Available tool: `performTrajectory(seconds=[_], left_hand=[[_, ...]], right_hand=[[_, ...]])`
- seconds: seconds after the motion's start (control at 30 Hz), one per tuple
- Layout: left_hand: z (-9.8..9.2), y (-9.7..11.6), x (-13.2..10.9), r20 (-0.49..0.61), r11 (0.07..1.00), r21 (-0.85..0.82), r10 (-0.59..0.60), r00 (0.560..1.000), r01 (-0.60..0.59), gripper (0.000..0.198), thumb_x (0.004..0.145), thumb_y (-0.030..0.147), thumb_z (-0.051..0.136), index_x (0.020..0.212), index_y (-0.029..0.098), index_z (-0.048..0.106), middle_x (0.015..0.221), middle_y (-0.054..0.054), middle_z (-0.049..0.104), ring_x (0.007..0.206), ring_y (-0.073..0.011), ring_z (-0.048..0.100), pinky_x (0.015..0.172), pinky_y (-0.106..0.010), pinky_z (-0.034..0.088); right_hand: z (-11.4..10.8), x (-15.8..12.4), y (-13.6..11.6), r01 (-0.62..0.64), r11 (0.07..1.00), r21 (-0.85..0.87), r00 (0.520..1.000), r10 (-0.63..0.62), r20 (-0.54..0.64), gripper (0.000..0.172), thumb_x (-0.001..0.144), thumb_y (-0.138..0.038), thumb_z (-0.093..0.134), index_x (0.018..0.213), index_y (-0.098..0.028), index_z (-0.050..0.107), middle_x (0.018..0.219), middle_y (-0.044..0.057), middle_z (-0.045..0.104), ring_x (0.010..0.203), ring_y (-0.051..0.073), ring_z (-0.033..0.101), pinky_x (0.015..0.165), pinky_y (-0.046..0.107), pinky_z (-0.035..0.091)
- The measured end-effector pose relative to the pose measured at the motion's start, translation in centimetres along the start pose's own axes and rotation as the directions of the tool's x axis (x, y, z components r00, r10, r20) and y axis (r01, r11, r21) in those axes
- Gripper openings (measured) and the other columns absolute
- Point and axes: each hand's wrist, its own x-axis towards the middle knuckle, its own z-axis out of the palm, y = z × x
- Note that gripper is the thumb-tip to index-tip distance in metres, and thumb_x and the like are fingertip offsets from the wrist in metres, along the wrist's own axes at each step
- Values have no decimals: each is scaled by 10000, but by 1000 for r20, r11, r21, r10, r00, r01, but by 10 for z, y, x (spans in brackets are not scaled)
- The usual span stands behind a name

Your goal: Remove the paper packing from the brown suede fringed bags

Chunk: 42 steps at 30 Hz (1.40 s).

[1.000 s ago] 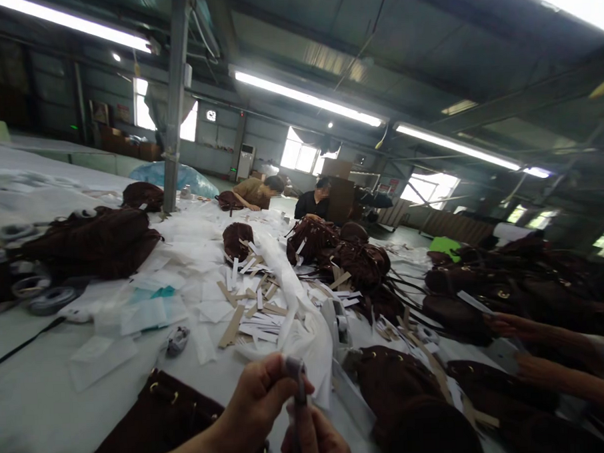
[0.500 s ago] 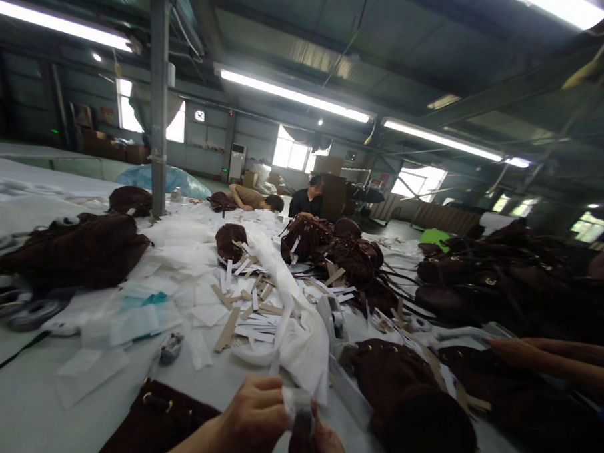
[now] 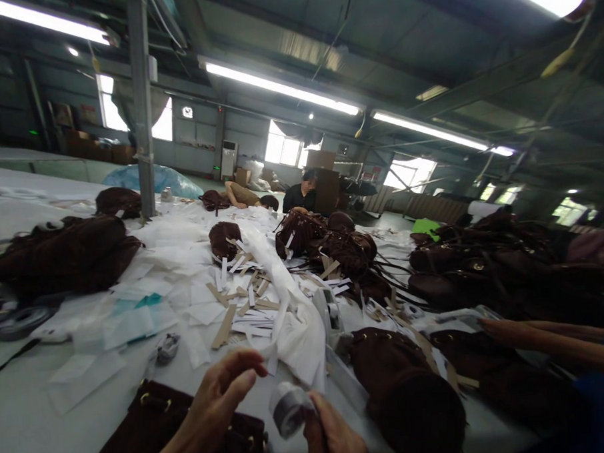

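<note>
My left hand [image 3: 219, 397] is raised with its fingers apart and nothing in it. Below it lies a dark brown bag [image 3: 145, 427] with gold eyelets, partly covered by my forearm. In my right hand [image 3: 336, 432], between thumb and fingers, is a small coil wrapped in clear film [image 3: 290, 408]. What is inside the wrapping is blurred. A similar wrapped coil [image 3: 167, 348] rests on the table further left. Just right of my right hand lies another brown bag [image 3: 388, 363] with eyelets.
White tissue [image 3: 301, 333], card strips [image 3: 223, 327] and a tape dispenser [image 3: 330, 309] lie ahead. Brown bags are piled at the right [image 3: 483, 258] and left [image 3: 67, 253]. A co-worker's arms [image 3: 542, 339] reach in from the right. A post [image 3: 141, 106] stands at the left.
My left hand has let go of the film-wrapped piece and moved up and left, its fingers opening. My right hand keeps the piece, now seen as a coil. The view has shifted slightly.
</note>
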Motion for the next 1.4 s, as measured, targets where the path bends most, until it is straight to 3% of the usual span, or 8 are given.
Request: performTrajectory(seconds=[0.13,0.23,0.43,0.63,0.8,1.07,1.27,1.4], left_hand=[[-1,14,-1,253,969,247,-43,967,-22,409,838,393,537,1200,203,540,922,-57,630,817,-200,556,742,-288,436],[9,22,-2,397,931,345,-30,917,-118,244,843,306,513,1013,169,623,906,-73,646,842,-213,562,784,-304,420],[32,7,-10,261,991,-68,-93,961,114,340,903,404,438,722,151,575,626,-13,609,604,-140,557,571,-215,406],[37,-4,-9,155,907,-307,-253,955,289,389,820,511,549,696,143,568,520,26,543,431,-106,487,426,-198,365],[32,-2,-6,23,822,-461,-364,931,333,324,743,441,662,670,137,578,484,52,502,426,-74,435,437,-176,337],[48,-13,-9,81,545,-780,-399,913,308,289,693,390,702,673,169,518,538,59,496,480,-70,411,490,-183,336],[20,-10,7,223,914,-256,-260,940,313,209,819,372,531,784,166,546,613,50,492,568,-100,424,557,-212,331],[5,13,7,335,980,198,-53,941,-16,181,864,344,509,884,193,606,715,14,561,703,-148,471,680,-266,335]], right_hand=[[13,-8,5,400,903,-158,917,-393,76,361,972,-294,353,975,-131,675,701,97,721,592,176,697,569,227,555],[21,-17,4,427,897,-113,902,-414,122,374,980,-272,318,1004,-119,657,706,104,720,599,179,698,574,238,557],[18,-23,-3,-173,973,155,961,132,245,349,895,-447,488,860,-203,736,444,1,596,409,147,587,462,218,505],[21,-11,-14,-761,422,493,649,508,566,441,613,-470,801,910,-152,727,600,15,670,412,105,530,428,219,458],[29,-17,-8,-768,230,598,614,531,584,489,613,-509,795,938,-165,671,708,42,699,518,140,628,501,239,503],[39,-39,7,-76,997,-29,994,78,78,422,906,-525,413,1013,-192,650,785,92,740,682,229,713,613,266,546],[32,-18,16,418,893,-168,884,-358,300,419,990,-393,246,844,-185,580,533,5,632,415,131,608,431,203,429],[25,-1,11,573,816,-69,776,-514,367,398,992,-328,242,826,-175,569,566,14,637,459,128,626,460,201,442]])
